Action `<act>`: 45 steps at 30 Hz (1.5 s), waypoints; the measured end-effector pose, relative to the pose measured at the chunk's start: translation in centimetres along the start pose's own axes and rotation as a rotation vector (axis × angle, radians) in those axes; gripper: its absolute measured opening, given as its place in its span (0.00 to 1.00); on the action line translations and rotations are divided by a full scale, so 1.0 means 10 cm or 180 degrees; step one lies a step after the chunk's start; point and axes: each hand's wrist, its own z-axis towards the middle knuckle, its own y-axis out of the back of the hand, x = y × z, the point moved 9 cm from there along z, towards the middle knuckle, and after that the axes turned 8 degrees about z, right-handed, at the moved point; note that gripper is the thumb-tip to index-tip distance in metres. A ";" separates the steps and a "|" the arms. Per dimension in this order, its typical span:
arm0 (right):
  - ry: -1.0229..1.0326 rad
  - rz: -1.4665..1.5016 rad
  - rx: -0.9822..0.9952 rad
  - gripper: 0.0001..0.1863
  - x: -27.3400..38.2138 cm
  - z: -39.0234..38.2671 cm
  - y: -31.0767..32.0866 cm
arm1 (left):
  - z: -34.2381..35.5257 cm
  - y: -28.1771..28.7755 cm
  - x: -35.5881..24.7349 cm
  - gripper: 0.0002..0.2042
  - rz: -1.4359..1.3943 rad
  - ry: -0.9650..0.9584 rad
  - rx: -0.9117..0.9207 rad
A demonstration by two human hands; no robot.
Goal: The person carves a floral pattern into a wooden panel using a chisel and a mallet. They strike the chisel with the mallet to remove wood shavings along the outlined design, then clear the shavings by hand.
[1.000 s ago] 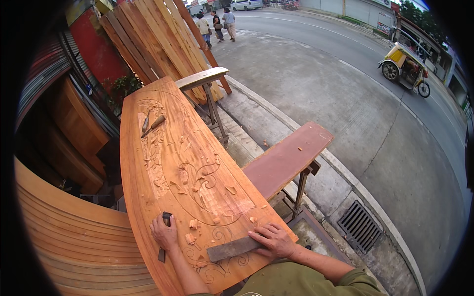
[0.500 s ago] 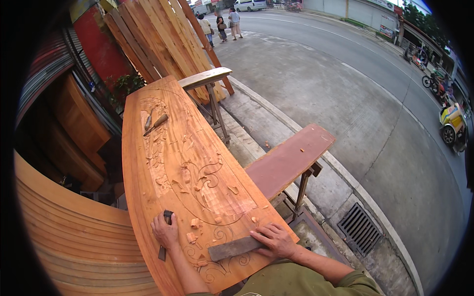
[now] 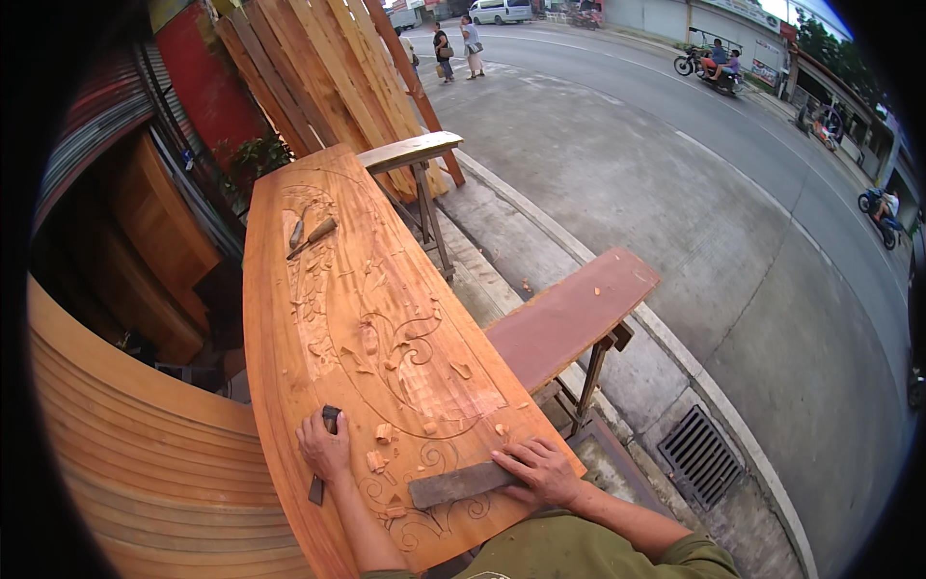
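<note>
A carved wooden panel [image 3: 376, 289], with raised scrollwork, pencilled curves and wood shavings, stretches away from me. My left hand [image 3: 326, 449] grips a dark tool [image 3: 317, 490] that rests near the panel's left edge. My right hand [image 3: 535, 473] is curled over one end of a flat, dark grey bar [image 3: 453, 488] lying across the drawn scrolls at the near end. Between my hands are curled wood chips [image 3: 376, 461]. Two wooden-handled chisels [image 3: 313, 234] lie on the carving toward the far end.
Leaning planks [image 3: 318, 68] stand beyond a trestle [image 3: 424, 212]. A maroon-topped board [image 3: 569, 318] sits at right, above a curb and drain grate [image 3: 699, 456]. Stacked wooden panels [image 3: 145, 434] are at left. Pedestrians [image 3: 444, 53] and motorcycles [image 3: 714, 68] are along the road.
The whole view has shifted slightly while both hands hold the same position. A yellow tricycle has left the view to the right, and motorcycles with riders have appeared on the road.
</note>
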 end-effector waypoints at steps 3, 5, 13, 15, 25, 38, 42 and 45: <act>-0.0014 0.0019 -0.0004 0.42 -0.02 -0.01 -0.03 | 0.00 -0.01 -0.01 0.21 0.0007 -0.0022 -0.0006; -0.0024 0.0040 0.0000 0.42 -0.02 -0.02 -0.04 | -0.02 -0.01 0.00 0.20 -0.0012 -0.0034 -0.0023; -0.0122 0.0011 0.0165 0.44 0.00 -0.06 -0.03 | -0.06 0.00 -0.02 0.22 -0.0072 -0.0047 -0.0030; -0.0203 0.0114 0.0372 0.46 -0.05 -0.02 -0.07 | -0.03 0.02 0.00 0.23 -0.0119 -0.0015 -0.0046; -0.0768 0.0120 0.0815 0.43 -0.30 0.07 -0.10 | 0.12 -0.05 0.00 0.23 -0.0277 -0.0100 0.0251; -0.3128 0.3627 -0.0775 0.44 -1.14 -0.70 0.24 | 0.06 0.27 -0.48 0.29 -0.0635 0.0092 0.0134; -0.2677 0.2837 -0.1448 0.22 -1.21 -0.49 0.41 | -0.22 0.39 -2.06 0.29 -0.1907 -0.0938 0.0888; -0.2967 0.2925 -0.1377 0.20 -1.36 -0.51 0.43 | -0.55 0.30 -2.91 0.22 -0.2338 -0.1965 0.1027</act>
